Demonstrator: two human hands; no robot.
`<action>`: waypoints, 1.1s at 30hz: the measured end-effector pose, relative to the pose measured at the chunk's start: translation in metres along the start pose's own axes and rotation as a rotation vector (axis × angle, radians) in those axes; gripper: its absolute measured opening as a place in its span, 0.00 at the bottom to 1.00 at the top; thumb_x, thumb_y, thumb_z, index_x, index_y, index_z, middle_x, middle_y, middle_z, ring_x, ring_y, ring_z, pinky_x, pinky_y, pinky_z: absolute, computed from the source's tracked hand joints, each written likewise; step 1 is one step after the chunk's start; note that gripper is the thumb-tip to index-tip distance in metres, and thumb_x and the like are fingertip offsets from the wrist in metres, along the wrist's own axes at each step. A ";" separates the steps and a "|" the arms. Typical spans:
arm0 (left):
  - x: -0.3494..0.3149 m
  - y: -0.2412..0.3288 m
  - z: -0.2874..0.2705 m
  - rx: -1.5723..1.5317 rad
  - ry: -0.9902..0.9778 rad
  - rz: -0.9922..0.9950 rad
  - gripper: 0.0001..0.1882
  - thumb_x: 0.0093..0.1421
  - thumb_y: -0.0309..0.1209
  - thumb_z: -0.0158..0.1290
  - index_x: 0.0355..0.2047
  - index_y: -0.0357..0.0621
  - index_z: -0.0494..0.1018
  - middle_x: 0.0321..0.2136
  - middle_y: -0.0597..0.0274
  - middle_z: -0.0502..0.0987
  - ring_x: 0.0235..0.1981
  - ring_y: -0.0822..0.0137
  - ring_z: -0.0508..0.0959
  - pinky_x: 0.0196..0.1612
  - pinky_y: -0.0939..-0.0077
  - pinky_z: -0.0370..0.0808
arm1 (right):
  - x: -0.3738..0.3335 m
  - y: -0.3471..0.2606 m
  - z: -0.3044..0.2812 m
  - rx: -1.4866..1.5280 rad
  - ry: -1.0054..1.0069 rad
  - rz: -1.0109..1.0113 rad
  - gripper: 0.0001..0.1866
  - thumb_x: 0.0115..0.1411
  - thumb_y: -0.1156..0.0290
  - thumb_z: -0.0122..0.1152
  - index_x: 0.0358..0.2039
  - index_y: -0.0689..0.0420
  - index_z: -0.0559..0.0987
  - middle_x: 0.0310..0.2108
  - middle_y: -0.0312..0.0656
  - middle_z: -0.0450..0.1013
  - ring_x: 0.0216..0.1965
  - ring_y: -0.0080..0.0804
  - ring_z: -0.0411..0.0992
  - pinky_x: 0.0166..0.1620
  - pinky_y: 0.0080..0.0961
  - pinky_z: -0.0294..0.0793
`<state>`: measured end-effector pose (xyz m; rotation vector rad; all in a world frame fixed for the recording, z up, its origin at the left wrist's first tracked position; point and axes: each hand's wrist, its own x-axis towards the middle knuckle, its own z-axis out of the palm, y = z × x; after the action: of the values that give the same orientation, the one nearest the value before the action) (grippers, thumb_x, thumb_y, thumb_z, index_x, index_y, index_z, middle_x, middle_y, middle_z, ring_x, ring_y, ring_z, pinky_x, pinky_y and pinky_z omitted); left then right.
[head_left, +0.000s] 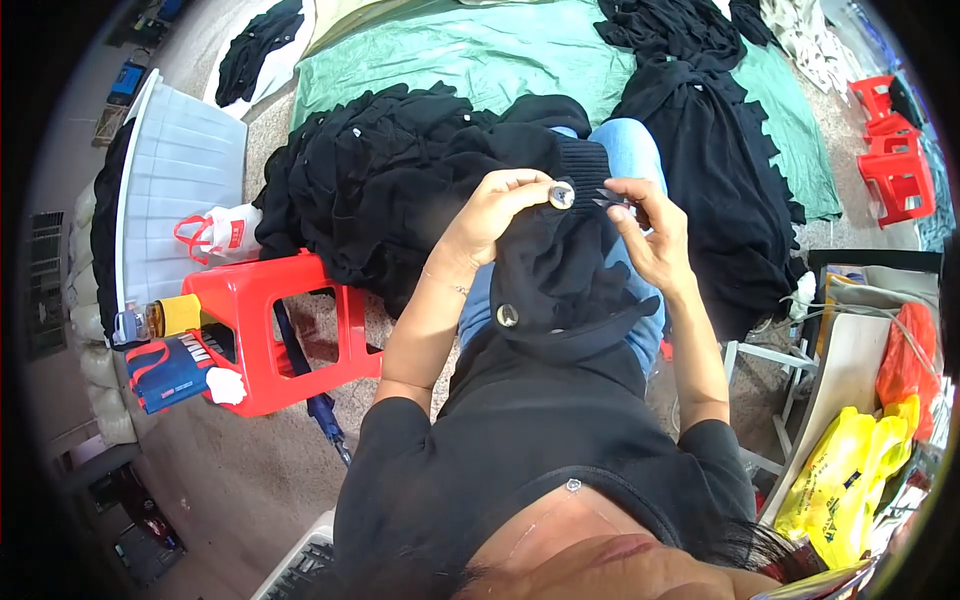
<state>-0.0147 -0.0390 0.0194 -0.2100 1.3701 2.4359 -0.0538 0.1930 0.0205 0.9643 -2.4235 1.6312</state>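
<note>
A black knit garment [550, 265] with a ribbed edge lies across my lap over the blue jeans. My left hand [490, 215] is closed, pinching a shiny round button [562, 195] on the garment between thumb and fingers. A second button [508, 316] shows lower down on the same cloth. Just right of the pinched button, my right hand [655, 235] is closed around small thread snips [606, 199], whose pointed dark blades face left toward the button. Most of the snips' body is hidden in my fingers. Whether the blades touch any thread, I cannot tell.
Black garments [380, 175] are heaped ahead and left, with more [715, 190] on the right, over a green sheet [470, 50]. A red stool [290, 330] stands left, near a pale blue bin [185, 160]. At right, a yellow plastic bag [845, 480] lies beside a board [840, 385].
</note>
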 end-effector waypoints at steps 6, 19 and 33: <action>0.001 -0.004 0.002 0.038 -0.009 -0.001 0.08 0.62 0.27 0.52 0.36 0.36 0.78 0.32 0.66 0.80 0.33 0.78 0.77 0.38 0.86 0.72 | 0.011 -0.001 0.006 -0.164 -0.007 -0.271 0.14 0.53 0.70 0.68 0.40 0.59 0.80 0.22 0.40 0.71 0.23 0.33 0.72 0.27 0.27 0.69; -0.001 -0.008 0.005 0.079 -0.043 0.016 0.07 0.62 0.28 0.52 0.36 0.38 0.77 0.32 0.68 0.79 0.32 0.80 0.77 0.37 0.88 0.71 | 0.006 -0.004 0.014 -0.141 -0.003 -0.276 0.12 0.52 0.72 0.68 0.38 0.60 0.80 0.24 0.40 0.73 0.24 0.35 0.73 0.28 0.27 0.71; 0.000 -0.017 0.004 0.036 0.017 0.022 0.08 0.63 0.28 0.53 0.37 0.37 0.78 0.33 0.68 0.80 0.34 0.80 0.76 0.39 0.86 0.71 | -0.004 0.000 0.028 0.217 0.095 0.146 0.23 0.46 0.73 0.76 0.45 0.58 0.78 0.30 0.31 0.70 0.27 0.16 0.66 0.29 0.14 0.65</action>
<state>-0.0085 -0.0274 0.0076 -0.2088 1.4290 2.4307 -0.0429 0.1715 0.0064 0.7281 -2.3413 1.9734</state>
